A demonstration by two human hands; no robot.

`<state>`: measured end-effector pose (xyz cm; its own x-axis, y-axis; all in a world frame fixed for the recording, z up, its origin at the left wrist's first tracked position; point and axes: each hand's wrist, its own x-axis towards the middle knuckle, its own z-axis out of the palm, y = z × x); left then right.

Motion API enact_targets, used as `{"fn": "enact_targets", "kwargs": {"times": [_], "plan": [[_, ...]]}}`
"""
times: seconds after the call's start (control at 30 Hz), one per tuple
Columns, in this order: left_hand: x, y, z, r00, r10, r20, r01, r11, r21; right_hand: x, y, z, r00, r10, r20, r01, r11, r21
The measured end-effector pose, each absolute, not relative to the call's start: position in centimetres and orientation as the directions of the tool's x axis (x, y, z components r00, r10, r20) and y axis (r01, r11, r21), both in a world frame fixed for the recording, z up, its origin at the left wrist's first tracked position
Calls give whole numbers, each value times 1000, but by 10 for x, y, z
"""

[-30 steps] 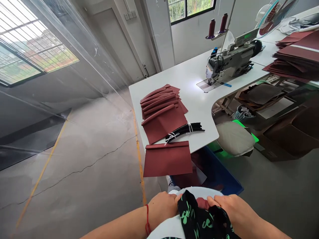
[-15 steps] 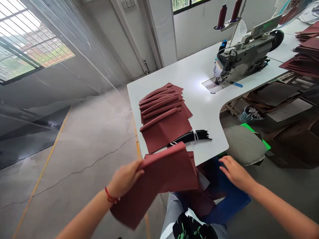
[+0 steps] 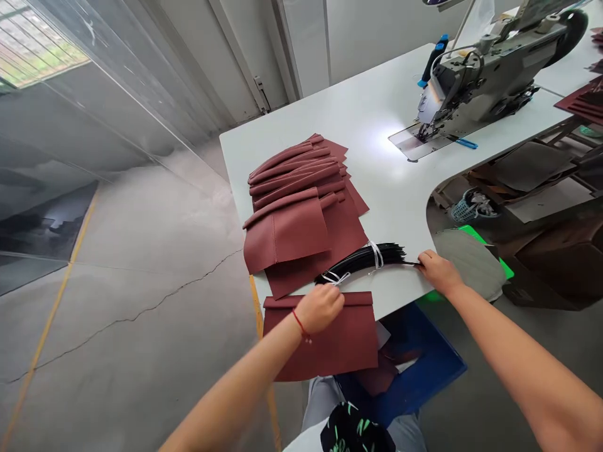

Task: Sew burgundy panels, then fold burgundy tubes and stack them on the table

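Observation:
My right hand (image 3: 439, 272) pinches the end of one thin black strip (image 3: 411, 263) that sticks out from a bundle of black strips (image 3: 362, 258), tied with white ties. At the bundle's other end, the curled fingers of my left hand (image 3: 322, 307) press on it by a white tie; the fingertips are partly hidden. Below that hand lies a dark red panel (image 3: 330, 345) with a folded upper edge, overhanging the table's front. Another stitched red panel (image 3: 299, 229) rests on top of a fanned stack of red panels (image 3: 301, 166) behind the bundle.
A sewing machine (image 3: 480, 81) stands on the white table (image 3: 377, 113), with a blue-handled tool (image 3: 464, 142) by its plate. Under the table's front edge is a blue bin (image 3: 424, 376) holding scraps. A grey cushion-like piece (image 3: 471, 263) sits at the right, beyond the table's curved edge.
The red panel my left hand held now lies on the stack, let go. That hand has moved right to the bundle; my right hand has moved up and closed on a strip's end. The view has shifted.

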<state>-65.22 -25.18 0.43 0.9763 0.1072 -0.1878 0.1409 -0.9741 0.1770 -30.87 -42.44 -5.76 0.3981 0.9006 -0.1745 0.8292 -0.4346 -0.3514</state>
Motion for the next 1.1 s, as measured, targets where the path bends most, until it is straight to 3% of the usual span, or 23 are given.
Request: {"fn": "enact_targets", "kwargs": {"times": [0.23,0.4,0.57,0.83,1.1], "plan": [[-642,-280,-45,930,248,-272,300,-939,170,-279,-513,-55,452,853,-259,718,-521,-462],[-627,-284,-38,888,346,-303,402,-905,143,-307,-592,-55,618,717,-323,507,-678,-532],[-635,-308,-8,883,358,-303,426,-883,199,-370,-645,-42,713,583,-390,315,-763,-564],[-680,-345,57,902,353,-248,419,-852,313,-460,-703,10,734,610,-297,135,-560,-817],[-697,-363,94,933,343,-110,355,-824,442,-478,-714,37,702,698,-145,244,-426,-871]]}}
